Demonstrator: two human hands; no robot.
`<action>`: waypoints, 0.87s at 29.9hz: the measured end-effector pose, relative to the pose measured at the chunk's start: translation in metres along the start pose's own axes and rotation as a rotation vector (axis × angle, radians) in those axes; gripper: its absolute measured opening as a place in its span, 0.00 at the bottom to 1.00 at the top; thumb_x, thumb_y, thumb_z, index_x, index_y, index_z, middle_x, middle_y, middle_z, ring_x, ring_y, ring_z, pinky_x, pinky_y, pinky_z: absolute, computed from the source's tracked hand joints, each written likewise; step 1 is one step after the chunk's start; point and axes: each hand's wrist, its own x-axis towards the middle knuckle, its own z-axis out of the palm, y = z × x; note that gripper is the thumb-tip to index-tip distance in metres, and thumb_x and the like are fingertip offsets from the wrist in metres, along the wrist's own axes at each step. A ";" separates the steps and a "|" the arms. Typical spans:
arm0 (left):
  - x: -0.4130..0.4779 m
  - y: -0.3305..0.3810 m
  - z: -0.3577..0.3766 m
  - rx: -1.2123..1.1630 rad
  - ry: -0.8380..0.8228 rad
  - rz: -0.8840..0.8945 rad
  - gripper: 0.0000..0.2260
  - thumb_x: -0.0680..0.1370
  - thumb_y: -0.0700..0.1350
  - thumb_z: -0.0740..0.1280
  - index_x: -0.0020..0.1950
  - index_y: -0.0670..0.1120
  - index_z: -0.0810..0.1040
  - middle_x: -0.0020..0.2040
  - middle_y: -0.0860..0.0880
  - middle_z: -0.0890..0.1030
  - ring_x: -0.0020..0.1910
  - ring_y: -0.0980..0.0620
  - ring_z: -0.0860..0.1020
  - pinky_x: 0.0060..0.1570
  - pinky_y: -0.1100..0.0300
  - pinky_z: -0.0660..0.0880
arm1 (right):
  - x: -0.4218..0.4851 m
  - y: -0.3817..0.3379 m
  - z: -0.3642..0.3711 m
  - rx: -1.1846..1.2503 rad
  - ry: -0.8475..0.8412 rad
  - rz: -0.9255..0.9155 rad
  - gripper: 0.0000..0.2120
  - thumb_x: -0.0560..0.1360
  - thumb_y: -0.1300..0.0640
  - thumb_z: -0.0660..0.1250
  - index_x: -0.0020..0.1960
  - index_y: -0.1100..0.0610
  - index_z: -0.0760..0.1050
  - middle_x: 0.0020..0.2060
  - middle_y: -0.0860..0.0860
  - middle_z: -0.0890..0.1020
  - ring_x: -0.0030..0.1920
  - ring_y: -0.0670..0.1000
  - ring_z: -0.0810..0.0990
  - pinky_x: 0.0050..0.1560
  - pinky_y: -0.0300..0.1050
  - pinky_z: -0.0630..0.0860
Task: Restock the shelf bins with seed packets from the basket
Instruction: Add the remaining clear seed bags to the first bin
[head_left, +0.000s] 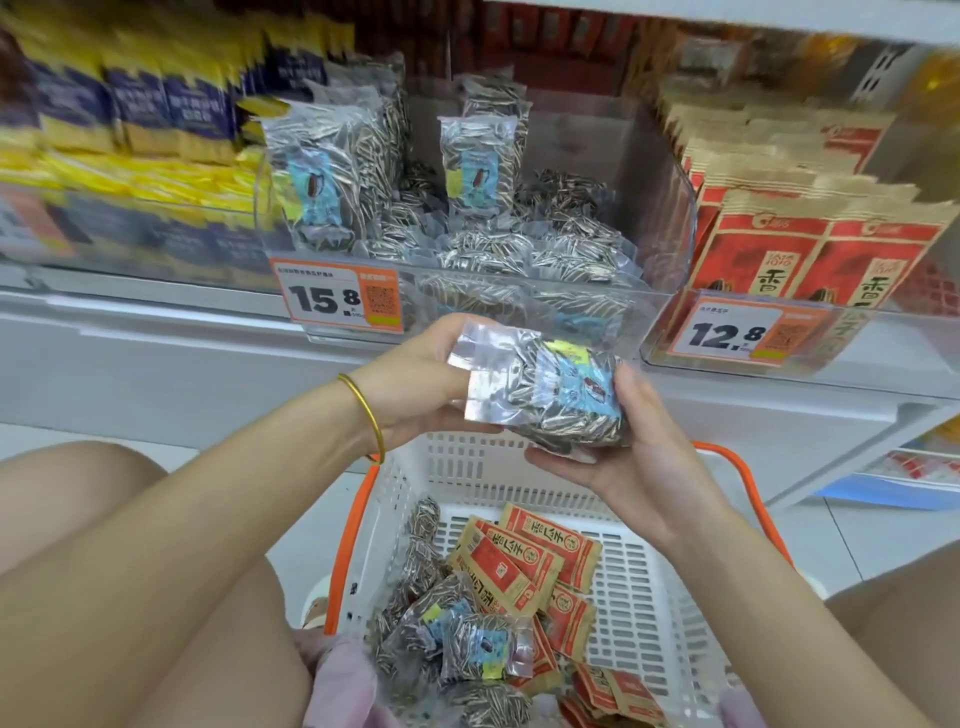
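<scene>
White slotted plastic basket w/ orange handles (649, 597) is sitting at 6 o'clock, holding clear blue-labelled packets of striped seeds (467, 644) and red-and-kraft paper packets (524, 561) w/ Chinese print. Just above, mid-frame, left hand (415, 384) and right hand (639, 457) are both grasping one clear seed packet (566, 405); label unreadable. At 12 o'clock, clear plastic shelf bin (670, 218) is carrying matching packets, orange price tag (335, 300) reading "15.8". At 2 o'clock, second orange tag (727, 333) is reading "12.8".

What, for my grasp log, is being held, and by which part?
A seed packet, in both hands: the left hand grips its sealed flap end, the right hand cups the opposite end.
</scene>
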 end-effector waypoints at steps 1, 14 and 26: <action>-0.004 0.004 -0.002 0.016 0.020 0.028 0.21 0.74 0.24 0.60 0.54 0.50 0.73 0.50 0.48 0.79 0.43 0.50 0.80 0.40 0.57 0.80 | -0.001 -0.004 0.009 -0.066 -0.017 -0.039 0.19 0.71 0.46 0.62 0.59 0.53 0.72 0.54 0.54 0.82 0.51 0.57 0.83 0.44 0.59 0.81; -0.036 0.065 -0.108 0.321 0.908 0.607 0.11 0.76 0.37 0.63 0.49 0.53 0.75 0.53 0.47 0.79 0.51 0.52 0.78 0.55 0.54 0.76 | 0.068 -0.104 0.145 -0.905 -0.329 -0.530 0.08 0.75 0.57 0.68 0.53 0.48 0.75 0.51 0.52 0.79 0.43 0.47 0.84 0.33 0.46 0.81; -0.021 0.074 -0.134 0.124 0.964 0.554 0.11 0.78 0.38 0.57 0.49 0.49 0.77 0.46 0.52 0.78 0.45 0.54 0.76 0.42 0.59 0.74 | 0.099 -0.115 0.229 -1.360 -0.484 -0.696 0.09 0.76 0.50 0.67 0.53 0.54 0.76 0.45 0.50 0.82 0.41 0.45 0.83 0.33 0.43 0.81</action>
